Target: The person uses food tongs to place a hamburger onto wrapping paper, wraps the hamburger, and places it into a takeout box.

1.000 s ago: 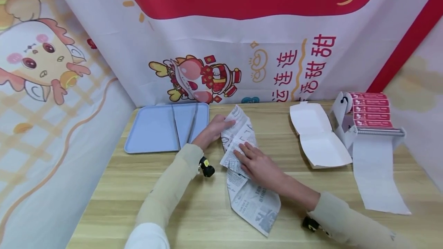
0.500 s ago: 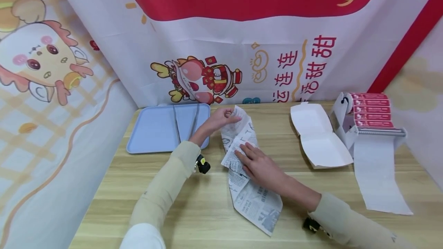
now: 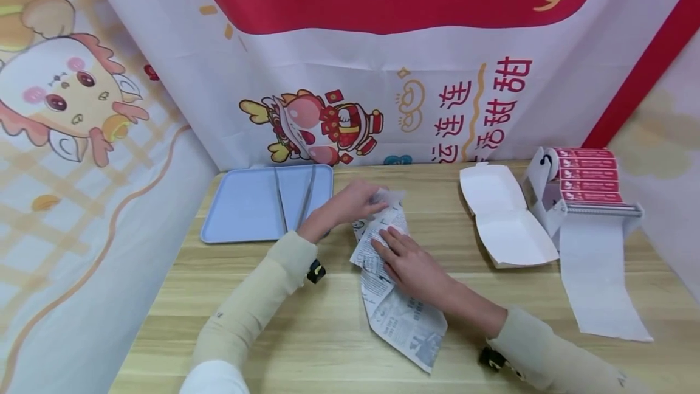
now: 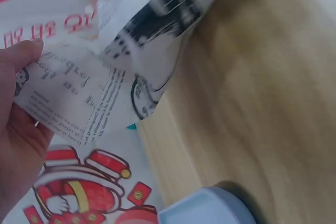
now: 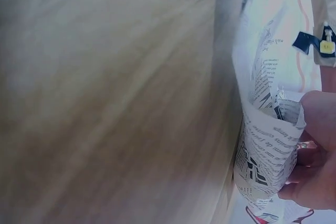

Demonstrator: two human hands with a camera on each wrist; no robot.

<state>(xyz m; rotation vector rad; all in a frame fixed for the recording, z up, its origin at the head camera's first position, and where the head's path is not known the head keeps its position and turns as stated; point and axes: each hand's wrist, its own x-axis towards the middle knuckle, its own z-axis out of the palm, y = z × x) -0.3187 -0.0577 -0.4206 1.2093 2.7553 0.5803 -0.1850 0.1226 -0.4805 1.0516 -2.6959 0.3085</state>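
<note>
A long folded sheet of newsprint paper (image 3: 407, 327) lies slantwise on the table, overlapping itself in the middle. Its far end is lifted and bent back toward the near side, where my left hand (image 3: 352, 200) pinches it. The left wrist view has the left thumb (image 4: 29, 52) on one face of the sheet, with fingers behind it. My right hand (image 3: 418, 269) rests spread-fingered on the overlapped middle, pressing it to the table. In the right wrist view the newsprint (image 5: 270, 145) curves up into a loose pocket; whether anything lies inside cannot be seen.
At the back left is a light blue tray (image 3: 240, 205) with metal tongs (image 3: 281, 199) on it. An opened white paper box (image 3: 511, 230) stands at the right, beside a label dispenser (image 3: 593, 207) with a hanging strip (image 3: 596, 284). A printed cloth (image 3: 355, 59) hangs behind the table.
My left hand shifted its grip at the paper's far end, then moved right and nearer, folding that end over. My right hand has stayed on the middle.
</note>
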